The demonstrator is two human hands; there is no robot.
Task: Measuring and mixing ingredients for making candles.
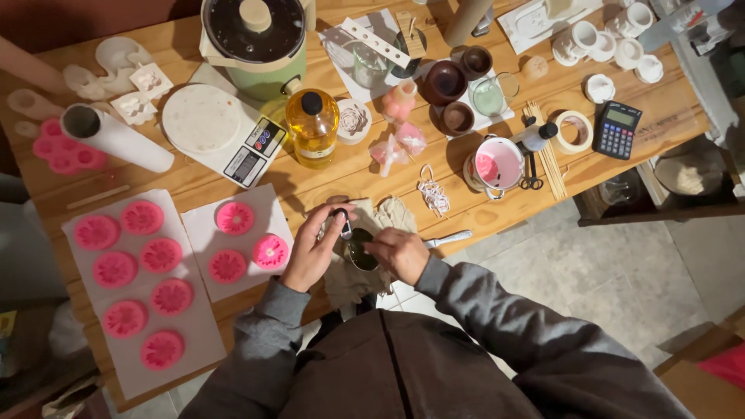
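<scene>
My left hand [314, 247] grips a small metal cup [358, 250] by its handle over a beige cloth [371, 273] at the near edge of the wooden table [326, 182]. My right hand [397, 251] presses into the cup's opening, fingers bent; whether it holds a bit of the cloth I cannot tell. A metal spoon [450, 238] lies just right of that hand. Left of my hands, several pink flower-shaped pieces [233, 219] rest on white paper sheets [203, 240].
A bottle of yellow oil [312, 126], a kitchen scale [221, 132], a green pot [254, 43], a white pitcher with pink inside [497, 164], bowls, tape, wooden sticks, a calculator [617, 129] and white moulds crowd the table. Tiled floor lies to the right.
</scene>
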